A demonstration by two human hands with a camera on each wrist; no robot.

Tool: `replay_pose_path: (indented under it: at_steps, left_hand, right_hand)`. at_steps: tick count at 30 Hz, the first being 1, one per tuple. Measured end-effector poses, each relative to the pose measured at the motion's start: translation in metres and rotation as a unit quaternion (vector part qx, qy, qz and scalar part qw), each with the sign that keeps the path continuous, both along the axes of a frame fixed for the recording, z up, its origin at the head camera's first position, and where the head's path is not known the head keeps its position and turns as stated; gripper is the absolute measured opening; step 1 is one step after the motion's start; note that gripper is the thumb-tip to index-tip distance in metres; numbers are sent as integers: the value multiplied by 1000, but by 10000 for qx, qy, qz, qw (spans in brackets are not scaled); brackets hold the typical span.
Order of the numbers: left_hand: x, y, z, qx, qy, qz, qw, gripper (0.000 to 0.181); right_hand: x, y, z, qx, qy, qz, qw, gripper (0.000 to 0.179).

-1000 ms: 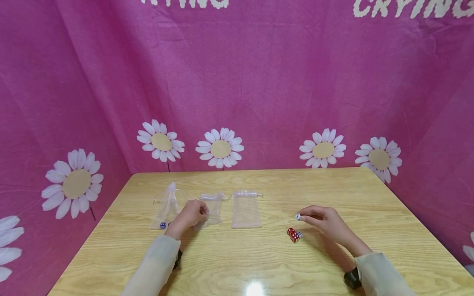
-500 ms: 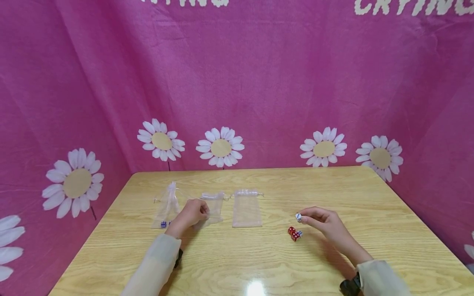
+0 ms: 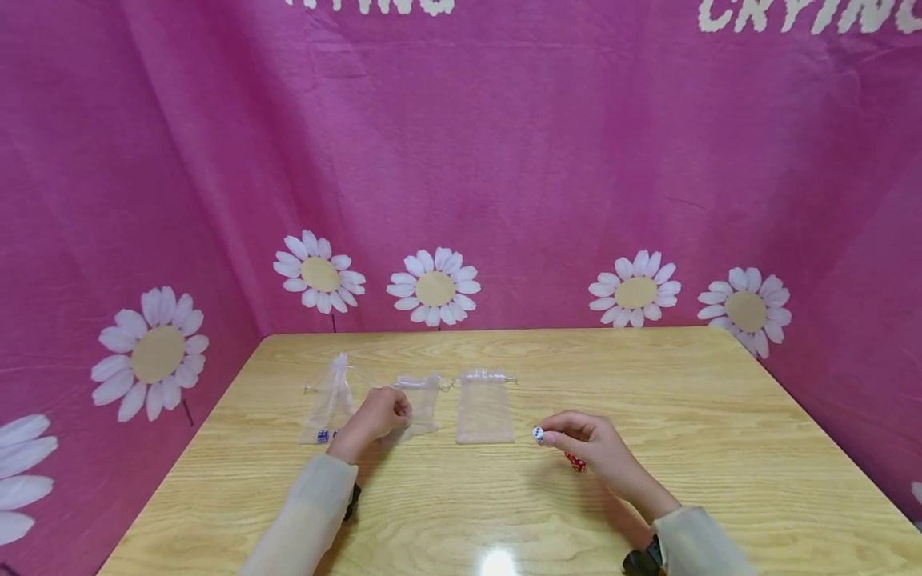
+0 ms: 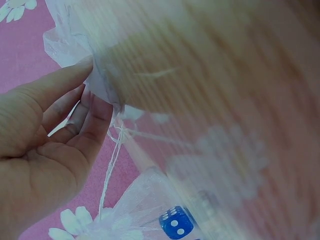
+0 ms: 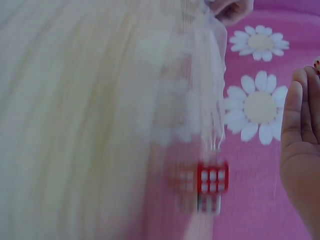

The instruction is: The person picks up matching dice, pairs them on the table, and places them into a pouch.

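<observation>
In the head view my left hand (image 3: 376, 420) pinches the middle sheer pink drawstring bag (image 3: 425, 406); the left wrist view shows the bag's gathered fabric (image 4: 75, 45) between thumb and fingers. My right hand (image 3: 603, 454) holds a white die (image 3: 538, 434) at its fingertips, above the table and right of the bags. Behind that hand, red dice (image 3: 576, 462) lie on the table, partly hidden. In the right wrist view a red die (image 5: 212, 178) stands out, with a pale die (image 5: 209, 204) just below it.
To the left lies another sheer bag (image 3: 330, 404) with a blue die (image 3: 322, 436) in it; a second blue die there is mostly hidden by my left wrist. A flat sheer bag (image 3: 486, 412) lies right of the middle one. A pink flowered curtain (image 3: 504, 200) surrounds the wooden table (image 3: 461, 512).
My right hand has moved left with the white die, and now partly covers the red dice. The left hand stays at the middle bag. The head view has shifted slightly.
</observation>
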State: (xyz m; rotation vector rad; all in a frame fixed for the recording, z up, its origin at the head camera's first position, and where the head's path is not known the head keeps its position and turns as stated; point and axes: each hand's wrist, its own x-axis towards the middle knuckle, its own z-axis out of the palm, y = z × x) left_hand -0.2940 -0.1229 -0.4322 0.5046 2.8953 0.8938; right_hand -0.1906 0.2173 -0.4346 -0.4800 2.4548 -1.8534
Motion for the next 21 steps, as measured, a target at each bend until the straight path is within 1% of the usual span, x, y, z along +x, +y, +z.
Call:
replay_pose_path:
  at_steps: [3, 7, 10, 17, 21]
  left_hand:
    - [0, 0, -1, 0, 6, -5, 10000, 7]
    - [0, 0, 0, -7, -75, 11, 10000, 6]
    - [0, 1, 0, 5, -116, 27, 9999, 6]
    - [0, -1, 0, -23, 18, -31, 10000, 7]
    - [-1, -1, -1, -16, 12, -39, 10000, 7]
  right_hand:
    - [-2, -11, 0, -27, 34, 154, 9999, 29]
    - [-4, -23, -3, -201, 97, 414, 9989, 29]
    - [-4, -29, -3, -226, 67, 503, 9985, 29]
    - [-6, -42, -2, -234, 54, 634, 9977, 29]
    - [-7, -50, -2, -280, -15, 789, 9965, 30]
